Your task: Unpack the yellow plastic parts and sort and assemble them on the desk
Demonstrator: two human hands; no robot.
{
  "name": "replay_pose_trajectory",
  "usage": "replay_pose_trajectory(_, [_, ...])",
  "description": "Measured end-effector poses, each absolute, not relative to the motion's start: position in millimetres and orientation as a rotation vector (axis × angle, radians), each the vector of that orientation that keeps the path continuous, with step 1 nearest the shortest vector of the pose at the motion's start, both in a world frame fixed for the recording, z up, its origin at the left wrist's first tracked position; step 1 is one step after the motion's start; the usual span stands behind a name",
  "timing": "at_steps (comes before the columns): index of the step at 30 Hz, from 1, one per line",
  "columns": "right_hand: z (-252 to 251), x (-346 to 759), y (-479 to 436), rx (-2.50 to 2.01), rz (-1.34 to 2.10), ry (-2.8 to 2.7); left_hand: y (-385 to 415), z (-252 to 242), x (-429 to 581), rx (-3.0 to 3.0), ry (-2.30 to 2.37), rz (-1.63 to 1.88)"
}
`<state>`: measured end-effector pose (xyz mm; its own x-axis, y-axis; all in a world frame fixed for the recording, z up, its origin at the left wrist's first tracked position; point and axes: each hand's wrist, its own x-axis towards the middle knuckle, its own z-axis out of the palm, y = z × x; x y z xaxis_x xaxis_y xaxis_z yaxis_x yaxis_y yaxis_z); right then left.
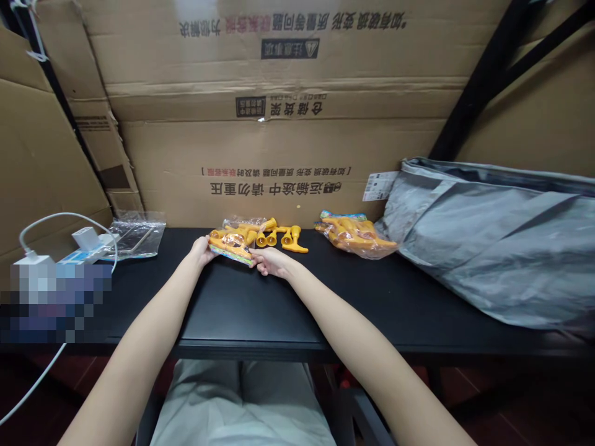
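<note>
Both my hands reach to the far middle of the black table [242,310]. My left hand [201,249] grips the left end of a clear packet of orange plastic toys [232,243] with a coloured card edge. My right hand [269,261] pinches the packet's right end, fingers closed. Just behind the packet lie several loose orange trumpet-shaped toys [286,237]. A second filled packet of orange toys [356,234] lies further right, untouched.
A large grey plastic sack [493,248] fills the table's right side. At the left lie empty clear bags [137,234], a white charger [83,238] and its cable [56,218]. Cardboard boxes [279,124] wall the back.
</note>
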<state>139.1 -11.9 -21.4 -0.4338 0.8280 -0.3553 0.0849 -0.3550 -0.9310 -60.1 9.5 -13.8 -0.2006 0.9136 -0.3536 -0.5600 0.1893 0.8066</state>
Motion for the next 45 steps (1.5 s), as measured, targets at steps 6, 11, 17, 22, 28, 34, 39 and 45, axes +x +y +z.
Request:
replay_pose_trajectory(6, [-19.0, 134.6, -18.1, -1.178, 1.861, -1.286, 8.1, -13.2, -74.3, 0.570, 1.310, 1.287])
replay_pose_trajectory(11, [-14.7, 135.1, -22.0, -1.201, 1.879, -1.245, 4.0, -10.5, -83.7, 0.711, 1.435, 1.179])
replay_pose_trajectory(17, [-12.5, 135.2, -23.3, -1.202, 1.925, -1.279, 0.8, -10.6, -82.6, 0.798, 1.508, 1.205])
replay_pose_trajectory(22, [-8.9, 131.0, -23.8, -1.210, 1.842, -1.176, 0.4, -9.3, -80.1, 0.811, 1.513, 1.268])
replay_pose_trajectory(28, [2.7, 129.0, -24.5, -1.051, 1.759, -1.023, 1.1, 1.4, -73.7, 0.734, 1.375, 1.356])
replay_pose_trajectory(34, [28.4, 120.6, -13.9, -0.949, 1.652, -0.861, 20.5, 29.7, -73.7, 0.753, 1.264, 1.355])
replay_pose_trajectory(39, [51.0, 112.1, 5.6, -0.814, 1.568, -0.767, 38.1, 56.2, -74.7, 0.921, 1.321, 1.417])
replay_pose_trajectory(45, [62.8, 109.3, 25.7, -0.829, 1.456, -0.772, 40.1, 67.2, -76.6, 1.084, 1.402, 1.397])
